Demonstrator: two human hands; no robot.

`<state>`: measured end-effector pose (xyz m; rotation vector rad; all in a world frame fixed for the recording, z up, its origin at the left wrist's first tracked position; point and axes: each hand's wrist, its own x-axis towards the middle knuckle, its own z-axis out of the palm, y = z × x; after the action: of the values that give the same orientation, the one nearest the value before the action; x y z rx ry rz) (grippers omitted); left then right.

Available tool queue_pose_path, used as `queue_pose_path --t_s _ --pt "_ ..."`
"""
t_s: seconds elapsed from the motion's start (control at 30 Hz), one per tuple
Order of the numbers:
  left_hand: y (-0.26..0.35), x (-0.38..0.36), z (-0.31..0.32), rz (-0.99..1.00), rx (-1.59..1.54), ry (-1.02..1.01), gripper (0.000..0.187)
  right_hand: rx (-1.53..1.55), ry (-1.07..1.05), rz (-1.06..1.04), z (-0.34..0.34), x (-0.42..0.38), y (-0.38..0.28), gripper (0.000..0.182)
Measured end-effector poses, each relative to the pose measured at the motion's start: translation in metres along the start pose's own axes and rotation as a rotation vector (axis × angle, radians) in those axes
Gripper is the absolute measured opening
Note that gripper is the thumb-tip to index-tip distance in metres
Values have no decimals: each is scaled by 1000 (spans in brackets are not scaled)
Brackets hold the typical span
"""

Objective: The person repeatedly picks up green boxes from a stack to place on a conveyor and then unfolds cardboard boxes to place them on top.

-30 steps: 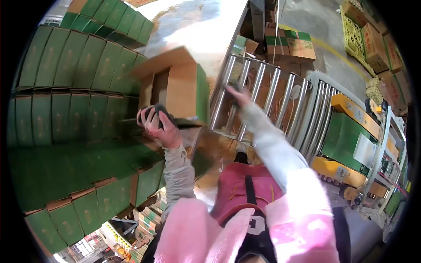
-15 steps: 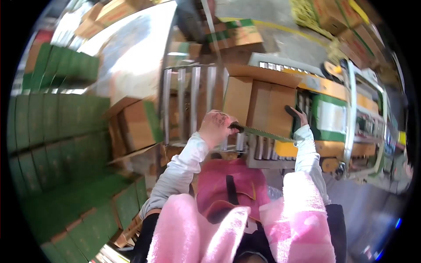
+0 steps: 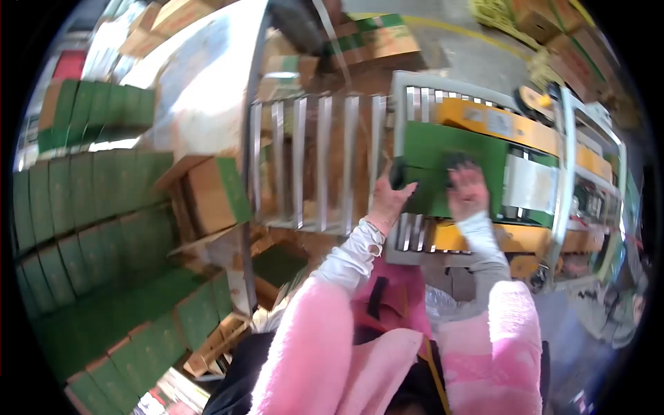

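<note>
A carton with green top flaps (image 3: 432, 142) lies flat on the roller conveyor, its two flaps folded down and meeting along a seam. At the carton's left end is my left hand (image 3: 391, 199), thumb apart from the dark-covered fingers, touching the edge. My right hand (image 3: 469, 188) rests with fingers spread on top of the carton, slightly blurred; its fingertips are dark too. Just right of the carton, another green carton with a white sheet (image 3: 531, 181) sits between the yellow side rails.
Yellow rails (image 3: 501, 123) and a metal frame (image 3: 568, 159) flank the conveyor. Bare rollers (image 3: 324, 162) run to the left. An open carton (image 3: 211, 194) stands beside the metal table (image 3: 207, 83). Stacked green boxes (image 3: 90, 194) fill the left side.
The carton's raised brown flaps are now folded down, showing green. My right hand has moved onto its top, and my left hand has shifted right to its left end.
</note>
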<state>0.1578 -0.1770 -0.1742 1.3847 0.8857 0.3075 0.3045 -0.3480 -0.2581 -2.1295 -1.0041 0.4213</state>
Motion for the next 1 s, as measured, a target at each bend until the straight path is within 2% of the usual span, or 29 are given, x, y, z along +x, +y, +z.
queue_pose_path --t_s 0.03,0.07,0.1,0.13,0.17,0.2,0.23,0.27,0.3,0.33,0.37,0.4,0.43,0.47,0.53,0.57,0.6,0.63,0.67,0.7,0.73,0.77,0.8,0.87,0.9,0.93,0.97,1.0 --pt "5 -12 -22 64 -133 -82 61 -118 16 -43 -11 -3 1 40" --pt "26 -40 -61 295 349 155 60 -236 37 -84 -22 -7 0 40" --pt "11 -66 -113 539 526 394 56 -727 101 -270 -38 2 -14 40" --pt "4 -86 -177 719 763 710 50 -698 174 -228 -42 3 -16 40" --pt "15 -103 -226 674 949 878 36 -672 251 -176 -42 7 -24 40" --pt "26 -119 -275 601 1124 1049 25 -578 301 -227 -31 18 -63 37" --pt "17 -117 -311 608 1209 911 18 -383 355 -156 5 25 -99 34" --pt "7 -113 -332 597 1292 758 16 88 346 -160 50 39 -150 33" --pt "8 -100 -344 627 1291 854 18 573 44 181 111 49 -158 43" --pt "15 -80 -350 666 1285 959 21 603 -239 532 136 65 -241 59" --pt "24 -69 -352 693 1281 1055 25 869 -493 381 175 78 -278 71" --pt "47 -65 -349 729 1283 1012 25 830 -586 543 257 89 -276 73" --pt "75 -65 -342 768 1285 966 24 1113 -712 722 281 90 -299 80" --pt "93 -71 -323 801 1205 885 26 1458 -802 777 286 90 -309 80" --pt "104 -96 -275 837 1227 508 30 1520 -368 730 263 93 -325 74" --pt "93 -100 -246 944 1177 396 32 1601 -318 465 219 83 -324 70" --pt "94 -112 -218 771 1219 238 31 1469 -266 493 186 84 -297 71" --pt "92 -120 -194 776 1200 119 47 1335 -222 527 153 85 -271 73" --pt "101 -122 -186 759 1171 61 57 1421 -152 502 121 82 -242 68" --pt "113 -124 -181 731 1140 -7 68 1383 -83 424 95 78 -202 65" --pt "119 -117 -177 594 1282 55 73 1337 -87 420 64 74 -164 60" --pt "110 -95 -173 584 1361 37 64 1282 -130 526 42 70 -113 55" --pt "72 -70 -166 605 1281 -150 44 1452 -149 587 17 57 -86 52" --pt "47 -36 -117 469 1203 -377 35 1206 -107 554 -18 32 -30 49" --pt "44 -24 -93 401 1173 -485 30 787 -51 467 -24 26 -2 50" --pt "48 -19 -64 474 1278 -513 27 136 -78 574 -53 23 -20 58" --pt "51 -14 -40 544 1381 -526 24 -140 127 607 -74 23 -66 67" --pt "36 -1 -31 878 1348 -345 41 -202 346 420 -84 29 -91 62"
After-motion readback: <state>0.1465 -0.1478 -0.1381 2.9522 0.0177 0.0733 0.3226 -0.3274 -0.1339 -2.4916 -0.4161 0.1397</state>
